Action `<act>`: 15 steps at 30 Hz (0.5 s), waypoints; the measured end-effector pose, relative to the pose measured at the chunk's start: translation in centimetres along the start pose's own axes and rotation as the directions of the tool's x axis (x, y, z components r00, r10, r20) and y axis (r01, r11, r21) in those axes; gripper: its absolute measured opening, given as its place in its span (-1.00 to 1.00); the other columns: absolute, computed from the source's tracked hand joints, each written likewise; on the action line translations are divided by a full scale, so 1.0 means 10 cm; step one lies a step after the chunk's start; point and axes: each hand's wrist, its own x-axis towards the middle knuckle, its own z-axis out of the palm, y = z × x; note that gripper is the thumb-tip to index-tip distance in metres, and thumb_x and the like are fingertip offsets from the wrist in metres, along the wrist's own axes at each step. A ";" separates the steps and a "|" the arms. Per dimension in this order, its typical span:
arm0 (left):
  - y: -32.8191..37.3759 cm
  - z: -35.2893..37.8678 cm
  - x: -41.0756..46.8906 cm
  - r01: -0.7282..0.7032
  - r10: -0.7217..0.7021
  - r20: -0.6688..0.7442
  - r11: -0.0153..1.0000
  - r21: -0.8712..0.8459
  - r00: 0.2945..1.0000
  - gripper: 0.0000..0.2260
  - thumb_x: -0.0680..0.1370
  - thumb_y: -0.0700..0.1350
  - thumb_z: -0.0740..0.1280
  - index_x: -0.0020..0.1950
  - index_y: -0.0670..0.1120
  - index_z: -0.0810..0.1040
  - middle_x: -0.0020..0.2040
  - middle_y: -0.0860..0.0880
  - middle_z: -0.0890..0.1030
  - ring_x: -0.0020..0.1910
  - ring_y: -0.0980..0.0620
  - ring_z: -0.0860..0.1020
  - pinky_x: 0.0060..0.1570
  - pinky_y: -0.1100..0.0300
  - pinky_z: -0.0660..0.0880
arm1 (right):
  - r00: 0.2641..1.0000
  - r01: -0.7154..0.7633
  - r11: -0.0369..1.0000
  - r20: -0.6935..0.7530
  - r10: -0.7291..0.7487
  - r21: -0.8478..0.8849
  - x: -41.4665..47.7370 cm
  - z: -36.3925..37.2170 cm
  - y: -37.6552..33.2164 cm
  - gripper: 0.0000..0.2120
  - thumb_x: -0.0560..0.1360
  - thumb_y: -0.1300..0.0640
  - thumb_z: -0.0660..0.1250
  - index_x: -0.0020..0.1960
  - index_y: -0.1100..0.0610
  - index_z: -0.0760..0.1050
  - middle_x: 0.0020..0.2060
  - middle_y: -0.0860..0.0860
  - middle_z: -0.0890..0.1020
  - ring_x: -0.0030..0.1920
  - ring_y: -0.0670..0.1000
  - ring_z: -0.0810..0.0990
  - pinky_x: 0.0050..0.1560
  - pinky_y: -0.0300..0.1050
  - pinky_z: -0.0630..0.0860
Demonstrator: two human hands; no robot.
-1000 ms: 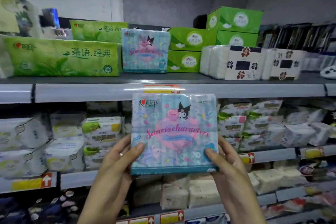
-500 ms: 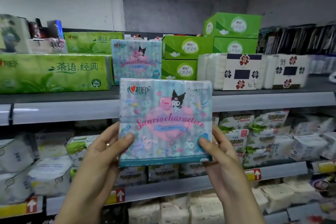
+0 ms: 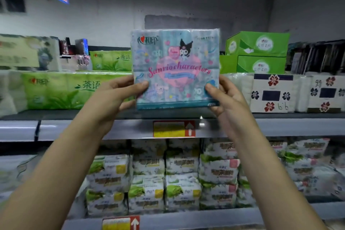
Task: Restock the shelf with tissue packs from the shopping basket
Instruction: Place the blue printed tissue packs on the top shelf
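Gripping the pastel tissue pack [image 3: 175, 69] at centre frame, the left hand [image 3: 113, 97] and right hand [image 3: 226, 97] likely next set it onto the top shelf [image 3: 280, 115].

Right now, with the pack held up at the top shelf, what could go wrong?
1. The left hand and right hand grip the pack only at its lower corners; the glossy wrap might slip and the pack tip forward.
2. The pack hides the gap behind it, between the green pack and the flowered pack; pushed in blind, it may shove either one.
3. The stacked green boxes stand close on the right and could be knocked.
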 end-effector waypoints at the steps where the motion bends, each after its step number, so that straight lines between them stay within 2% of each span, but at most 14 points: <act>1: 0.00 0.02 0.10 -0.009 0.009 -0.008 1.000 -0.005 1.000 -0.70 0.30 -0.07 0.44 0.02 -0.04 0.63 -0.07 0.12 0.70 -0.09 0.24 0.64 -0.10 0.31 0.51 | 1.000 0.010 0.999 0.003 -0.010 -0.037 0.09 -0.01 0.00 -0.67 0.50 0.27 0.32 0.23 0.06 0.43 0.05 -0.08 0.63 -0.05 -0.15 0.64 -0.11 -0.24 0.57; 4: -0.03 0.07 0.36 -0.032 0.032 -0.076 0.999 -0.006 0.997 -0.79 0.42 -0.21 0.44 0.04 -0.09 0.58 -0.11 0.08 0.69 -0.20 0.25 0.64 -0.21 0.37 0.53 | 1.000 0.029 0.990 0.006 -0.028 -0.135 0.35 -0.03 0.04 -0.75 0.52 0.29 0.30 0.11 -0.01 0.43 -0.06 -0.19 0.59 -0.15 -0.29 0.62 -0.14 -0.31 0.54; 6: -0.08 0.11 0.51 -0.052 0.054 -0.100 0.998 0.023 0.993 -0.87 0.45 -0.24 0.43 -0.06 -0.07 0.55 -0.20 0.08 0.68 -0.27 0.24 0.64 -0.24 0.36 0.54 | 1.000 0.026 0.975 0.001 -0.026 -0.222 0.52 -0.07 0.11 -0.72 0.53 0.26 0.31 0.16 -0.02 0.42 -0.01 -0.20 0.57 -0.12 -0.34 0.59 -0.17 -0.30 0.53; 9: -0.19 0.12 0.68 -0.096 0.113 -0.112 0.985 0.146 0.987 -0.86 0.42 -0.23 0.48 -0.13 -0.07 0.55 -0.15 -0.03 0.67 -0.25 0.17 0.62 -0.14 0.32 0.54 | 1.000 0.016 0.949 -0.005 -0.018 -0.315 0.71 -0.12 0.23 -0.62 0.52 0.25 0.32 0.31 0.03 0.40 0.19 -0.02 0.56 0.14 -0.08 0.56 -0.24 -0.31 0.48; 10: -0.23 0.10 0.73 -0.117 0.140 -0.105 0.972 0.202 0.985 -0.87 0.41 -0.22 0.49 -0.15 -0.08 0.57 -0.19 -0.04 0.65 -0.28 0.17 0.61 -0.16 0.32 0.54 | 1.000 0.010 0.947 -0.005 -0.013 -0.320 0.76 -0.13 0.27 -0.61 0.52 0.27 0.31 0.31 0.04 0.40 0.21 0.01 0.56 0.13 -0.04 0.56 -0.27 -0.33 0.48; 12: -0.29 0.06 0.83 -0.139 0.176 -0.087 0.937 0.320 0.981 -0.86 0.38 -0.16 0.52 -0.26 -0.09 0.57 -0.31 -0.05 0.57 -0.31 0.07 0.54 -0.15 0.19 0.51 | 1.000 0.003 0.950 0.001 -0.003 -0.313 0.84 -0.12 0.32 -0.59 0.52 0.33 0.30 0.32 0.08 0.39 0.21 0.04 0.55 0.04 -0.05 0.58 -0.32 -0.34 0.52; 15: -0.35 0.00 0.95 -0.129 0.206 -0.103 0.860 0.494 0.973 -0.70 0.39 -0.10 0.51 -0.39 -0.21 0.47 -0.38 -0.13 0.48 -0.32 0.04 0.43 -0.18 0.06 0.48 | 1.000 -0.001 0.942 0.017 0.007 -0.336 0.97 -0.07 0.36 -0.55 0.48 0.37 0.33 0.32 0.12 0.36 0.26 0.11 0.52 0.17 0.07 0.56 -0.05 -0.06 0.60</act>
